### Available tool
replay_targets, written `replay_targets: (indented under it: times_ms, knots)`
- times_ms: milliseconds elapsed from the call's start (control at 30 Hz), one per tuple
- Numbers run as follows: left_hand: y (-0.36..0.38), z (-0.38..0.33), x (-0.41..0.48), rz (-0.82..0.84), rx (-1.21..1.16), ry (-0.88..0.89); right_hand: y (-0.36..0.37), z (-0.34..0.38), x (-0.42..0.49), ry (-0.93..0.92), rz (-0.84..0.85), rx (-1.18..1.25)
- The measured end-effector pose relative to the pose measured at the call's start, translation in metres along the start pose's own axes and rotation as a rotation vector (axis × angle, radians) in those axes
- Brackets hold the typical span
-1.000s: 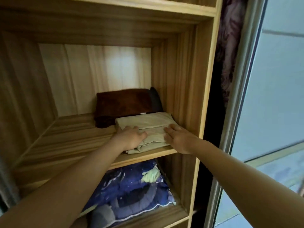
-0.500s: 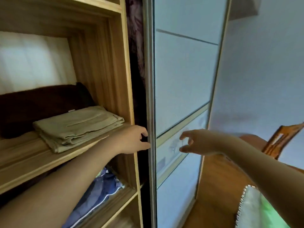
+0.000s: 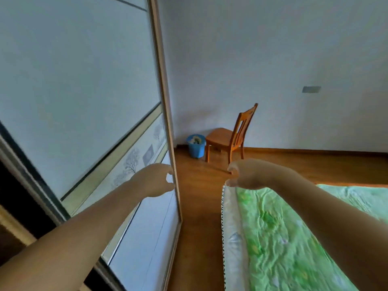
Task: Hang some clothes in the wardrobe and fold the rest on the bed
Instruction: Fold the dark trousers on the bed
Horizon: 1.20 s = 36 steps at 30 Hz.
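Left hand (image 3: pixel 155 180) moved to wardrobe door (image 3: pixel 84 85), right hand (image 3: pixel 249 175) above bed (image 3: pixel 283 238)

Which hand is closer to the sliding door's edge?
Left. The left hand is at the edge of the sliding door; the right hand hangs apart, over the bed corner.

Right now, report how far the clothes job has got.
Done: the visible stretch of bed carries no loose clothes. In hand: nothing; the left hand hovers at the edge of the sliding door, the right hand by the bed's corner, both empty. Left: probably sliding that door, since a dark gap shows beside it; whether clothes remain out of view cannot be told.
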<state>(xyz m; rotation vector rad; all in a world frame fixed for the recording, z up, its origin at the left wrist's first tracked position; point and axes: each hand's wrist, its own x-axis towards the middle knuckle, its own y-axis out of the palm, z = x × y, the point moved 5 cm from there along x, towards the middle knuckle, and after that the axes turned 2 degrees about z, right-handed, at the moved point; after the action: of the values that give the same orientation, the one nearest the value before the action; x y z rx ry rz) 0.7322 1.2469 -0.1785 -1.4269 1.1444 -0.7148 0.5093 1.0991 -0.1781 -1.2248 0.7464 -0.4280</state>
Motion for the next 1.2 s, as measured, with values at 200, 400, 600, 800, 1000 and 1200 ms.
replay_targets:
  times_ms: [200, 400, 600, 800, 1000, 1200]
  knots:
    - [0.023, -0.027, 0.129, 0.023, 0.0, 0.071, 0.003, -0.068, 0.093, 0.091, 0.01, 0.049]
    - [0.023, -0.039, 0.257, 0.057, 0.014, 0.077, -0.013, -0.124, 0.203, 0.128, 0.062, 0.069]
    - [0.012, -0.043, 0.356, 0.061, 0.039, 0.083, -0.036, -0.162, 0.285, 0.152, 0.09, 0.092]
    - [0.0, -0.048, 0.465, 0.095, 0.073, 0.112, -0.056, -0.204, 0.368, 0.226, 0.093, 0.087]
    - [-0.005, -0.063, 0.578, 0.136, 0.099, 0.169, -0.084, -0.246, 0.43, 0.308, 0.068, 0.107]
    - [-0.005, -0.106, 0.687, 0.054, 0.065, 0.296, -0.097, -0.309, 0.477, 0.415, 0.009, 0.17]
